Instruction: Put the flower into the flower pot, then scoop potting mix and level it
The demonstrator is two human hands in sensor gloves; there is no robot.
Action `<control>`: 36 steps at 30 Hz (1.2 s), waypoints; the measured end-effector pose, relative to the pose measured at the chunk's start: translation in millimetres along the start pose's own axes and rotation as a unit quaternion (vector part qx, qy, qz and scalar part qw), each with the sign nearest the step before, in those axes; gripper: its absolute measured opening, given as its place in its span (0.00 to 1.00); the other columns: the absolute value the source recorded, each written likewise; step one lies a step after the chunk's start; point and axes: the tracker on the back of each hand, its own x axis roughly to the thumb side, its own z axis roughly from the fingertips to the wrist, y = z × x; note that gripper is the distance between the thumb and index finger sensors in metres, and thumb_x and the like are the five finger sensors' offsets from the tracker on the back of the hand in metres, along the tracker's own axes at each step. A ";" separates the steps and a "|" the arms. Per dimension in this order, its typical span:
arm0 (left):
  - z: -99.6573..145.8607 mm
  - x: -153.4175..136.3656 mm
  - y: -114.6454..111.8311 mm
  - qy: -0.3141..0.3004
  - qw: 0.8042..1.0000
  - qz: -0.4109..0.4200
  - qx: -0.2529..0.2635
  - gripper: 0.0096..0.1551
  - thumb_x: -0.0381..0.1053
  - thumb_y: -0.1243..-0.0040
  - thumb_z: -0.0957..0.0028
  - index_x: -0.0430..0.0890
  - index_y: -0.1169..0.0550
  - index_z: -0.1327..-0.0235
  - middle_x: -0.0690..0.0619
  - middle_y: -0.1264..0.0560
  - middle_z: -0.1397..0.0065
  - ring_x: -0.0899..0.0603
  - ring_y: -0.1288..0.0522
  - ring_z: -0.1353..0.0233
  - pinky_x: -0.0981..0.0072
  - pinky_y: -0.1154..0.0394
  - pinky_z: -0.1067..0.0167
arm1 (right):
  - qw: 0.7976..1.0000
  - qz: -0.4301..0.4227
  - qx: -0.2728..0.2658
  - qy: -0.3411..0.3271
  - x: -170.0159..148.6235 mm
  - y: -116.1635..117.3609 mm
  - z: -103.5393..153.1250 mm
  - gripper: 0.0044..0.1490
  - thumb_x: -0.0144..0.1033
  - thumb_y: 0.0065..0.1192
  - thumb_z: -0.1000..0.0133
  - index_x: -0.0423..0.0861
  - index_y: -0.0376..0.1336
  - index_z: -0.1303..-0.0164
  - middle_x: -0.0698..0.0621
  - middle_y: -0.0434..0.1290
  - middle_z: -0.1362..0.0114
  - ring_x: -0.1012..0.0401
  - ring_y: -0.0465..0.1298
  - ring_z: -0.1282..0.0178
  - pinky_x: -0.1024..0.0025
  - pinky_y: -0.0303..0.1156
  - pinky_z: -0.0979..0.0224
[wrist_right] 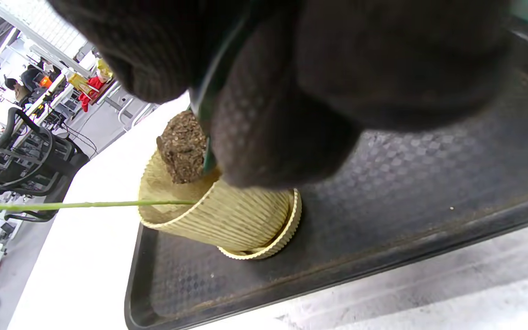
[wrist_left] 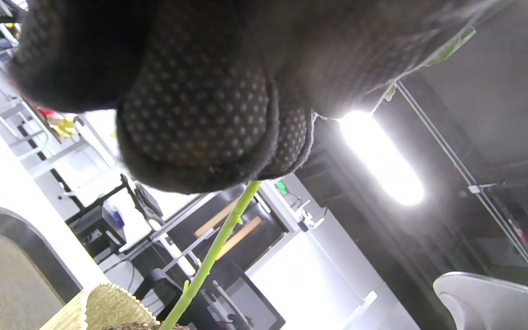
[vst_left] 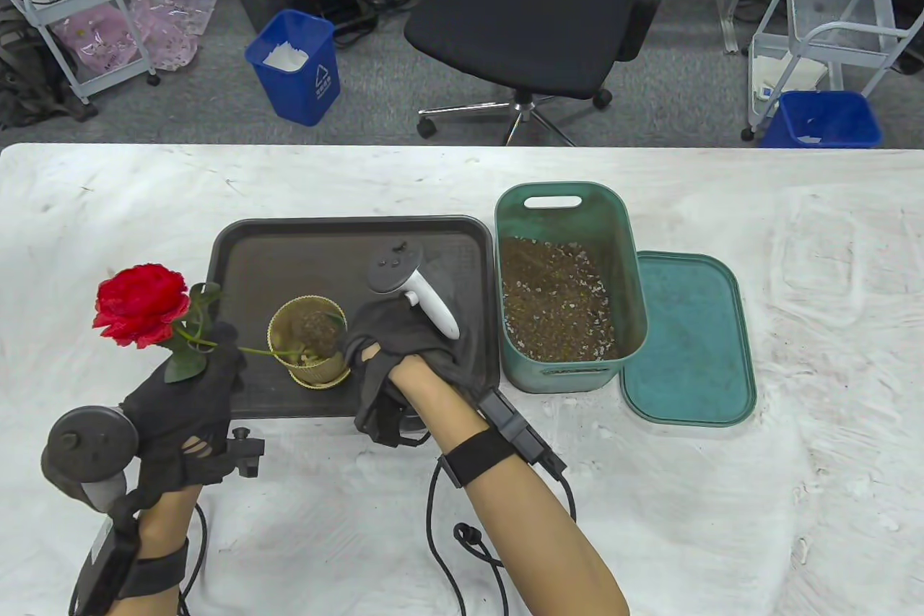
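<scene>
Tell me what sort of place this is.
Probably an office or lab set up for recording, not a garden: an office chair, metal carts and blue bins stand behind the white table.

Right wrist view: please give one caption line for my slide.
Gloved right hand tips a green scoop of potting mix into the ribbed yellow flower pot on a dark plastic tray.

White recycling-style symbol and small unreadable characters on blue bin (vst_left: 294,67), no other legible text
</scene>
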 end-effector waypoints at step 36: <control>0.2 1.0 0.5 -0.003 1.000 -0.004 0.001 0.22 0.58 0.30 0.54 0.48 0.13 0.51 0.55 0.11 0.57 0.50 0.08 0.70 0.62 0.12 0.66 | 0.978 0.131 -0.156 -0.036 26.0 -30.7 46.0 0.33 0.42 0.68 0.53 0.39 0.67 0.41 0.41 0.83 0.52 0.51 0.86 0.69 0.62 0.85 0.71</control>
